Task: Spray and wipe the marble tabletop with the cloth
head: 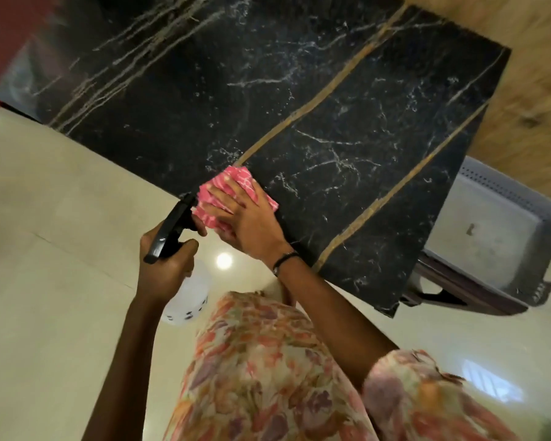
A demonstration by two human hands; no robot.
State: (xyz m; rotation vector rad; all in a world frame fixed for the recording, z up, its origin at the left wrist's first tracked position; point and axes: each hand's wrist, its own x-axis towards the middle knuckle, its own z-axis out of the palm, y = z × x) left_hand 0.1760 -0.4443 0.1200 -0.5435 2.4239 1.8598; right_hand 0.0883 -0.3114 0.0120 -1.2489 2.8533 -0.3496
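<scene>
Right hand (pixel 248 221) flat, fingers spread, pressing the pink-and-white patterned cloth (pixel 232 192) onto the black veined marble desk (pixel 315 106); left hand (pixel 164 265) grips the black-topped translucent spray bottle (pixel 175 246).

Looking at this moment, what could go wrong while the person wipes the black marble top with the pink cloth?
The right hand presses the pink cloth at the very edge of the marble tabletop, so the cloth may slip off onto the floor. The left hand holds the spray bottle beside the cloth, nozzle near the right hand's fingers; a squeeze might wet them.
</scene>
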